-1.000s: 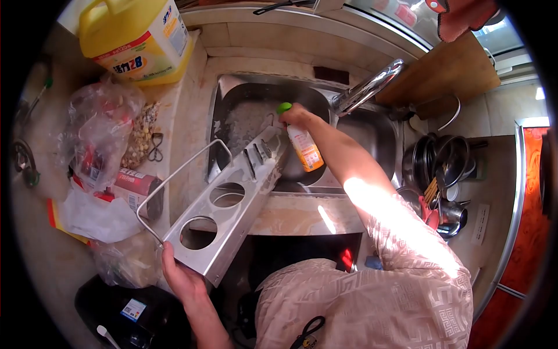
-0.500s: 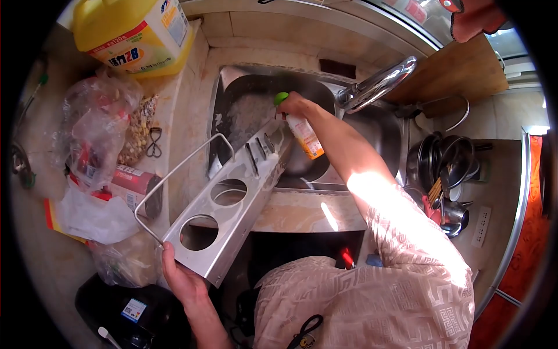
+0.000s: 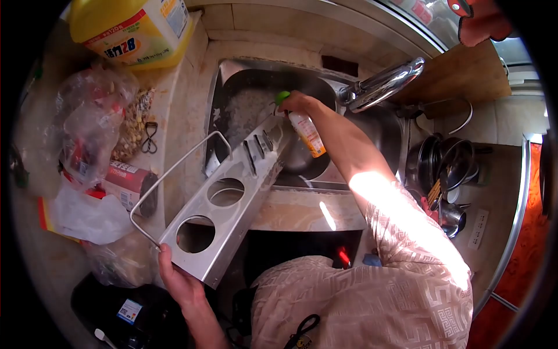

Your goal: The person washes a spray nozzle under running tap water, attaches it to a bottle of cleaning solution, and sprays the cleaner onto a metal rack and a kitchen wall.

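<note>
My left hand (image 3: 181, 284) grips the near end of a stainless steel kitchen rack (image 3: 213, 213) with two round holes, narrow slots and a bent wire rail. The rack slants up and right, its far end over the left sink basin (image 3: 232, 74). In my right hand (image 3: 299, 103) is a spray bottle (image 3: 308, 135), white and orange with a green head, close to the rack's far end. My right fingers wrap its top and are partly hidden. Whitish wet residue or foam (image 3: 247, 110) lies in the basin below.
A chrome faucet (image 3: 386, 84) reaches over the sink divider. On the left counter are a large yellow detergent jug (image 3: 136, 38), plastic bags (image 3: 96, 125), a red can (image 3: 131, 183) and small scissors (image 3: 149, 138). Pots (image 3: 430, 157) and a wooden board (image 3: 459, 72) stand right.
The view shifts slightly, and the rack sits a little further left in it. Both hands keep their holds, with the spray bottle still near the rack's far end.
</note>
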`<state>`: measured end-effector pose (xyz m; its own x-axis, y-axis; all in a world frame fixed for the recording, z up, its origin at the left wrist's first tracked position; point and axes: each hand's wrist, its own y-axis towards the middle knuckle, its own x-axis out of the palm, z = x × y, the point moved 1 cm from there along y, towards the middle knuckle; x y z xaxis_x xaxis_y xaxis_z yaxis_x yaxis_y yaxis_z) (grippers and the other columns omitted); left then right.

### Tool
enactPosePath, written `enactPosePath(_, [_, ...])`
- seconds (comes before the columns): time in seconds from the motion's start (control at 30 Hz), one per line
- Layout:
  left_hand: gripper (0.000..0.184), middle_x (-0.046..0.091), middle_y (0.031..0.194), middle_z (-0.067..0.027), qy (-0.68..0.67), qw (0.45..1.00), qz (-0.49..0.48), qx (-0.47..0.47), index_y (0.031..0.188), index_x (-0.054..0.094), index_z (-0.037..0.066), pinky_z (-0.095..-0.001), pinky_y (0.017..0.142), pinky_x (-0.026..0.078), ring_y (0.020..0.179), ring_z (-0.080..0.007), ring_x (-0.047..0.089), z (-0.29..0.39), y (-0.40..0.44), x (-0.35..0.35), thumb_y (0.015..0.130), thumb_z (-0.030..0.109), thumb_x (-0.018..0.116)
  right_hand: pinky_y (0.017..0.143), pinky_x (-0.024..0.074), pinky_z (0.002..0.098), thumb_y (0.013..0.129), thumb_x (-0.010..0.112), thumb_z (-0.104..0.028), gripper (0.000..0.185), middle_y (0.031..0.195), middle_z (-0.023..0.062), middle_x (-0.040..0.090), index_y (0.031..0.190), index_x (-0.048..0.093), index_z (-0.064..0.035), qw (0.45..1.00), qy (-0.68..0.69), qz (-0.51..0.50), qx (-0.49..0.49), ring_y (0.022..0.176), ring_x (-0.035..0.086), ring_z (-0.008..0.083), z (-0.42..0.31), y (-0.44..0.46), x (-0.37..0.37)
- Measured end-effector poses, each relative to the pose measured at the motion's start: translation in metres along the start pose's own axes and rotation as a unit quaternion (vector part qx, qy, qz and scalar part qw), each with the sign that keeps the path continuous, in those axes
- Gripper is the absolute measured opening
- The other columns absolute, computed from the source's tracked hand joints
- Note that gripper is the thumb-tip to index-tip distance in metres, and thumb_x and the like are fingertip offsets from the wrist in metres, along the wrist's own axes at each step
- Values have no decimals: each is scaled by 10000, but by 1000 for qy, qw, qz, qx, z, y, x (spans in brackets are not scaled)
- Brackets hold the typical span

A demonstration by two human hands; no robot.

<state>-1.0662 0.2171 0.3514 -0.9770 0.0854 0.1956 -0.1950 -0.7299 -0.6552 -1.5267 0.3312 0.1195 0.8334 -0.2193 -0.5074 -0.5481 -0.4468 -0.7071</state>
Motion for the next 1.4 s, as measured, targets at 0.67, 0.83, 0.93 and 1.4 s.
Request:
enactPosePath(0.67, [334,599,1081,-95,32,999,20,9,1157,557,12,-332,807,519,954,-175,577,0,5,-7,912,237,581,626,546,356,714,786,-235,313,836,105,703,900,714,6,999,-6,39,3,683,673,202,5,3,10])
enactPosePath(0.83, [253,592,1037,-103,43,998,-17,52,1100,547,-1,-323,770,533,914,-190,591,11,-1,16,877,118,554,629,542,333,703,777,-178,270,817,94,687,860,679,18,999,33,-3,-13,696,675,179,-7,-39,7])
enactPosePath(0.93, [238,591,1008,-113,69,992,-43,96,1079,538,-12,-321,762,538,858,-197,605,18,-8,39,854,65,533,654,518,305,756,726,-143,205,795,78,675,879,660,6,987,131,-33,-82,683,655,136,-19,-97,-1])
enactPosePath(1.4, [214,588,969,-120,199,887,-285,305,1014,536,-41,-299,666,550,725,-197,649,18,-18,98,801,-59,531,637,478,348,786,701,-160,181,726,103,649,874,617,-27,951,89,84,-284,658,623,222,-7,-243,10])
